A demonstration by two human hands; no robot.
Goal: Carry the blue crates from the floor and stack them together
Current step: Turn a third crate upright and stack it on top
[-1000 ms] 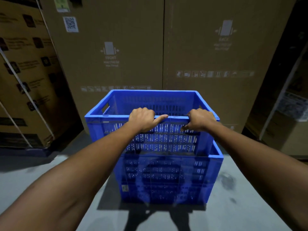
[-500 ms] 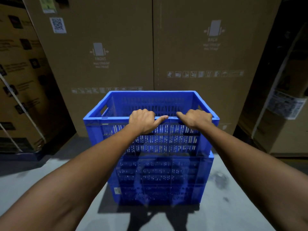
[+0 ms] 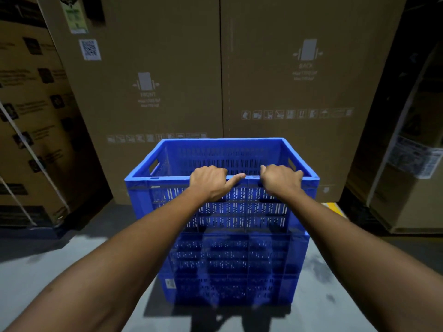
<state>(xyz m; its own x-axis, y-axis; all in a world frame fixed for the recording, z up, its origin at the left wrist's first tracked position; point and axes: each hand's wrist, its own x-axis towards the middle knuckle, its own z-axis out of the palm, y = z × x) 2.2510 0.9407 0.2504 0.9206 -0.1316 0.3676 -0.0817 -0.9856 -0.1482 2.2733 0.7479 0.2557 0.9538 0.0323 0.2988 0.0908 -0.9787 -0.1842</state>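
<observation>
Two stacked blue crates (image 3: 239, 212), grey floor (image 3: 60, 271), cartons (image 3: 167, 68) behind; left hand (image 3: 211, 182), right hand (image 3: 280, 179) fingers (image 3: 236, 178) grip rim (image 3: 167, 179)

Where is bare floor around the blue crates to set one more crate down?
Bare floor lies left of the stack, up to the strapped boxes, and in a strip right of it, up to the boxes on the right. Behind, it is crowded: the tall cardboard box stands close. The left hand and right hand grip the top crate at its near rim.
</observation>
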